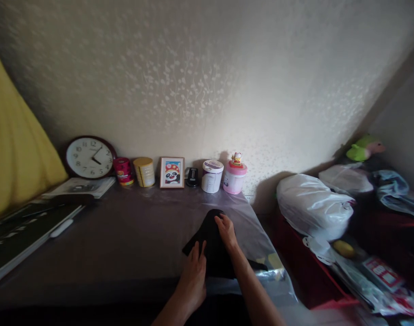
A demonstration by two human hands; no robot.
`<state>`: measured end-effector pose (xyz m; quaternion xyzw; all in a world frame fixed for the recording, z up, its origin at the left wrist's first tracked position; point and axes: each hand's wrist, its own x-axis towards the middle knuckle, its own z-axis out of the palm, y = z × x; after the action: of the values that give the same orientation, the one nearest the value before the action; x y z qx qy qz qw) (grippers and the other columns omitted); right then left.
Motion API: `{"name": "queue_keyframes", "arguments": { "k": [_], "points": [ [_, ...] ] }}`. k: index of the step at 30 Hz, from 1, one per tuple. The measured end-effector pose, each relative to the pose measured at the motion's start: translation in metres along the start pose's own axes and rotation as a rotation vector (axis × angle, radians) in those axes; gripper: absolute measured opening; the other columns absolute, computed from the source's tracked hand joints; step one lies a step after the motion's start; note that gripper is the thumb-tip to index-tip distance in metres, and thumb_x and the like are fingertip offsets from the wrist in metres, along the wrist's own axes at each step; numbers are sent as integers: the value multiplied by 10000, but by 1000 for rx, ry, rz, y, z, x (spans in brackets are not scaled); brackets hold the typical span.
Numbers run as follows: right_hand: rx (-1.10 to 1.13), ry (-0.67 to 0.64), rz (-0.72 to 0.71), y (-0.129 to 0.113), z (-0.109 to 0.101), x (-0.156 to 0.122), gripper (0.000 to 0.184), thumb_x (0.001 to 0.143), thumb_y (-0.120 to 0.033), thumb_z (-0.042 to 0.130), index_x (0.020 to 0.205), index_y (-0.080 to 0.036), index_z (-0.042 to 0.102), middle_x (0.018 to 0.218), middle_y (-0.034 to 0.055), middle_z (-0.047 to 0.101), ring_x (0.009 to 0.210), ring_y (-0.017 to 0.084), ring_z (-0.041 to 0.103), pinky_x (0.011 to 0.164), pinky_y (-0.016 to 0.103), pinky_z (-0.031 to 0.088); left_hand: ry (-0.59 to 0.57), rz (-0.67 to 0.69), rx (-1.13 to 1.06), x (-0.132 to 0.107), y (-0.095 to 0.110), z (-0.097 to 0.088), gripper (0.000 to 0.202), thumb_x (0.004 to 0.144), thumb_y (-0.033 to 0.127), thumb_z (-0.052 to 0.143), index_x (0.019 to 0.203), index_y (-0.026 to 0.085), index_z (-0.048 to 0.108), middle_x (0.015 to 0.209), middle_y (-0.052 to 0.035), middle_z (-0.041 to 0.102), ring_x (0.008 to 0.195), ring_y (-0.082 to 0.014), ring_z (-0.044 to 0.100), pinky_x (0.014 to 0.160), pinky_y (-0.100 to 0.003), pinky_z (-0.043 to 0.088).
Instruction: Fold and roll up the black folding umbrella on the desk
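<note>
A dark black cloth (211,253) lies on the covered table near its front edge, its narrow rounded end pointing at the wall. One thin strip of it reaches out to the right. My left hand (194,270) rests on its left side, with fingers stretched forward and a gap between them. Farther up, my right hand (226,230) is at the right edge of the rounded end, its fingers bent onto the fabric in what looks like a grip. Dim light hides the cloth's folds and exact kind.
Along the wall stand a clock (90,157), a magenta can (123,172), a yellow-lidded can (144,173), a framed panda picture (172,173), a white tub (212,176) and a pink tub (235,179). A green board (26,231) lies left. Bags (311,203) fill the right.
</note>
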<state>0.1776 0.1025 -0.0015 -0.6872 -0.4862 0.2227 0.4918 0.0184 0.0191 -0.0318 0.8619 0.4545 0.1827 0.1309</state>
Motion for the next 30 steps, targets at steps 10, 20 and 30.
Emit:
{"name": "queue_keyframes", "arguments": {
  "k": [10,20,30],
  "points": [
    [-254,-273,-105,-26,11,-11,336,839,-245,438,1140,-114,511,751,27,726,615,135,641,618,235,434,-2,-37,21,-3,-1,-3,710,540,-32,406,1244,39,355,1314,-232,428,1272,-298,364,1032,-444,345],
    [-330,-354,-222,-29,7,-19,256,837,-188,452,1065,-168,565,816,3,733,751,137,664,665,219,440,339,4,90,-21,-8,-6,533,815,154,391,1323,122,232,1333,-195,390,1237,-292,411,958,-478,427],
    [-231,-475,-383,-30,1,-28,241,863,-211,459,1045,-228,615,872,-17,725,851,146,655,750,243,471,207,126,95,3,-2,-6,483,787,160,459,1264,138,385,1323,-171,422,1212,-287,442,965,-457,427]
  ]
}}
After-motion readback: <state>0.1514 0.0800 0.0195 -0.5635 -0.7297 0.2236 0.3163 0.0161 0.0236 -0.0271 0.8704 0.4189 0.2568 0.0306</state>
